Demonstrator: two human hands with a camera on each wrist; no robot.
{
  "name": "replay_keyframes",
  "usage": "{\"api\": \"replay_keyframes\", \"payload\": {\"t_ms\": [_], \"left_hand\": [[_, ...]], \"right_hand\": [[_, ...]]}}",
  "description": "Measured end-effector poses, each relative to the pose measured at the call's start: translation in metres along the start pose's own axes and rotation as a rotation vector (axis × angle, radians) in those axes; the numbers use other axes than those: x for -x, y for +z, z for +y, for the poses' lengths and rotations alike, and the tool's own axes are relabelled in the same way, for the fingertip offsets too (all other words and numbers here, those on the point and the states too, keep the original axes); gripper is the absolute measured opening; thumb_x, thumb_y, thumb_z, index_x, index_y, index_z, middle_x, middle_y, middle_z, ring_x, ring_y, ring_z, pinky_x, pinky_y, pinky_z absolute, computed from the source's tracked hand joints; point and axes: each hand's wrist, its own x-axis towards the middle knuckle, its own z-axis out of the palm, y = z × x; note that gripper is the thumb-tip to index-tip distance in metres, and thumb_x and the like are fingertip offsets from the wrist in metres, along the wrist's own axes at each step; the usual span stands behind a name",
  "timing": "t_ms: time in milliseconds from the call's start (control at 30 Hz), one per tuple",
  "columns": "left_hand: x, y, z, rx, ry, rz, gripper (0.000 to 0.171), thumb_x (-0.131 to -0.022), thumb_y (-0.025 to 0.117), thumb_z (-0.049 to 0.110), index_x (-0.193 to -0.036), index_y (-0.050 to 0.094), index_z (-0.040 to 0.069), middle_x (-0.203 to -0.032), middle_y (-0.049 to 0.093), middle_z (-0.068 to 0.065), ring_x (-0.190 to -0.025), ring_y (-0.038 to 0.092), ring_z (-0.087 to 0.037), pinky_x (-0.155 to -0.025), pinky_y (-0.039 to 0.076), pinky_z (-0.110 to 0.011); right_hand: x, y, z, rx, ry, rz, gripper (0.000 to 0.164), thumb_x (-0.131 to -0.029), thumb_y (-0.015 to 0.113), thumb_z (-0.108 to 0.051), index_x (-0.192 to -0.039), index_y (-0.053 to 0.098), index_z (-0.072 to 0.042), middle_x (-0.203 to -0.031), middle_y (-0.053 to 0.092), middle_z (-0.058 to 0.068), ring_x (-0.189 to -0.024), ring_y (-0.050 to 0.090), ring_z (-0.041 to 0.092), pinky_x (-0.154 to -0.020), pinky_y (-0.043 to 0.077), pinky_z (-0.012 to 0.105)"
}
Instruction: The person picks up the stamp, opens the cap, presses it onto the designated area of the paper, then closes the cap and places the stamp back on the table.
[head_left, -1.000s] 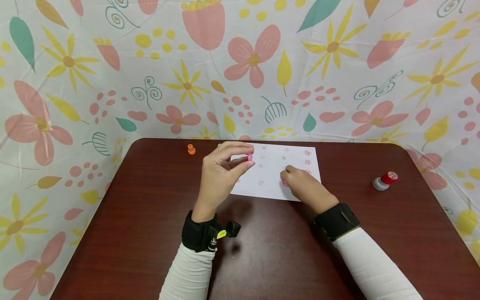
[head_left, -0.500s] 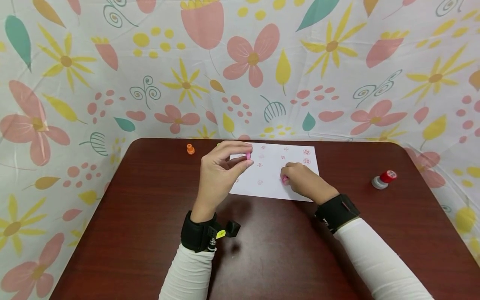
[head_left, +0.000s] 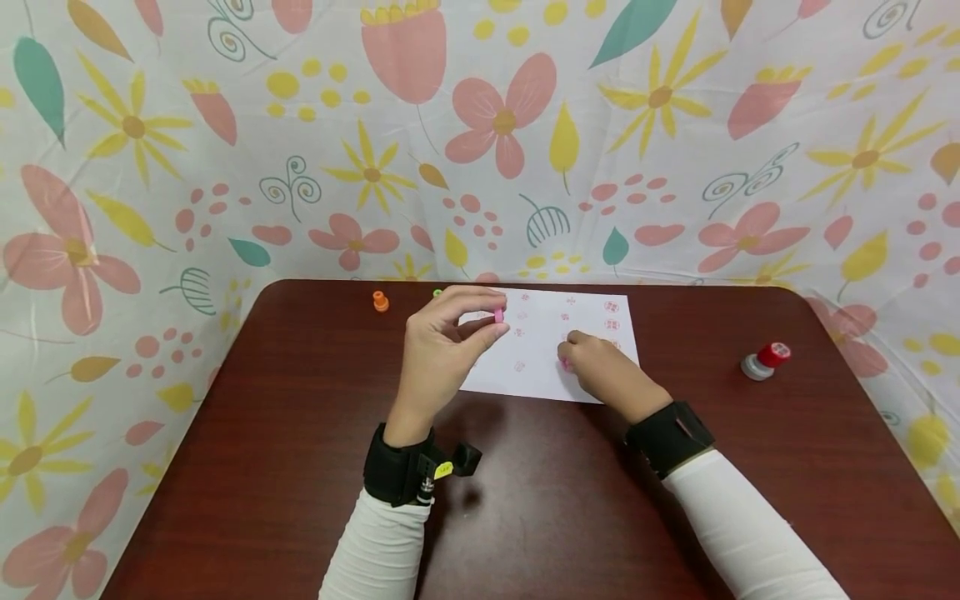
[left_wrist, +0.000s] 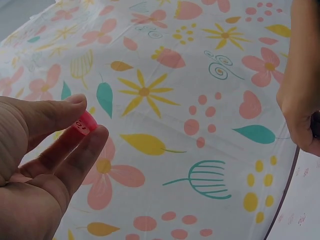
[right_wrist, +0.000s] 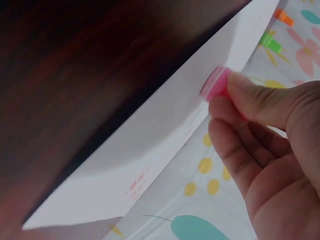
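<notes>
My left hand is raised over the left part of the white paper. It pinches a small pink cap between thumb and fingertips. Red marks show inside the cap's end in the left wrist view. Over the right half of the paper, my right hand grips a small pink stamp between thumb and curled fingers. The stamp's flat end faces the paper; I cannot tell whether it touches. Rows of faint red prints cover parts of the sheet, some hidden by both hands.
An orange stamp stands at the table's back left. A green stamp is partly hidden behind my left hand in the head view. On the right side of the dark wooden table lies a red and grey stamp. Flowered cloth hangs behind.
The right hand with the pink stamp rose slightly half a second ago and is now lower over the paper again. The left hand with the cap stays nearly still.
</notes>
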Motion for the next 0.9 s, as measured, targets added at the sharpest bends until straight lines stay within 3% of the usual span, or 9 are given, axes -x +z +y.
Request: {"api": "replay_keyframes", "payload": {"t_ms": [233, 400, 567, 733, 833, 900], "left_hand": [[-0.001, -0.004, -0.002, -0.031, -0.024, 0.023, 0.029, -0.084, 0.081, -0.008, -0.112, 0.076, -0.005, -0.121, 0.070, -0.019, -0.112, 0.069, -0.022, -0.089, 0.063, -0.038], [-0.003, -0.004, -0.002, -0.030, -0.027, 0.030, 0.030, -0.083, 0.081, -0.007, -0.113, 0.076, -0.005, -0.119, 0.070, -0.020, -0.109, 0.070, -0.021, -0.088, 0.063, -0.038], [-0.004, -0.004, -0.001, -0.017, -0.020, 0.037, 0.030, -0.083, 0.080, -0.009, -0.113, 0.076, -0.005, -0.121, 0.070, -0.021, -0.112, 0.070, -0.023, -0.088, 0.063, -0.039], [-0.002, -0.002, -0.001, -0.006, -0.030, 0.019, 0.029, -0.085, 0.080, -0.008, -0.114, 0.075, -0.006, -0.123, 0.070, -0.015, -0.109, 0.069, -0.024, -0.089, 0.063, -0.039], [-0.002, 0.000, -0.001, 0.005, -0.037, 0.011, 0.030, -0.085, 0.079, -0.008, -0.114, 0.075, -0.006, -0.124, 0.070, -0.016, -0.110, 0.069, -0.025, -0.089, 0.063, -0.039], [-0.002, 0.000, -0.001, 0.007, -0.044, 0.010, 0.030, -0.085, 0.079, -0.009, -0.115, 0.075, -0.006, -0.125, 0.069, -0.017, -0.110, 0.070, -0.024, -0.089, 0.063, -0.039]], "right_hand": [[0.003, -0.001, 0.005, -0.026, -0.036, -0.004, 0.016, -0.086, 0.080, 0.003, -0.099, 0.072, 0.001, -0.087, 0.062, 0.013, -0.077, 0.067, 0.021, -0.064, 0.056, 0.030], [0.002, -0.016, 0.010, -0.088, -0.027, 0.030, 0.015, -0.088, 0.079, 0.000, -0.100, 0.071, 0.001, -0.091, 0.061, 0.013, -0.080, 0.067, 0.023, -0.069, 0.060, 0.034], [0.000, -0.042, 0.008, -0.145, -0.035, 0.155, 0.018, -0.085, 0.082, 0.001, -0.099, 0.072, 0.002, -0.093, 0.063, 0.014, -0.085, 0.068, 0.024, -0.075, 0.063, 0.038], [-0.001, -0.070, 0.000, -0.170, -0.071, 0.329, 0.020, -0.080, 0.085, 0.003, -0.095, 0.072, 0.000, -0.092, 0.064, 0.013, -0.081, 0.066, 0.024, -0.071, 0.062, 0.040], [-0.001, -0.086, -0.006, -0.203, -0.068, 0.420, 0.023, -0.079, 0.086, 0.004, -0.096, 0.072, -0.002, -0.094, 0.065, 0.011, -0.082, 0.066, 0.022, -0.070, 0.061, 0.038], [0.001, -0.094, -0.010, -0.239, -0.038, 0.466, 0.024, -0.079, 0.086, 0.002, -0.098, 0.073, -0.004, -0.095, 0.066, 0.008, -0.084, 0.065, 0.018, -0.071, 0.058, 0.030]]}}
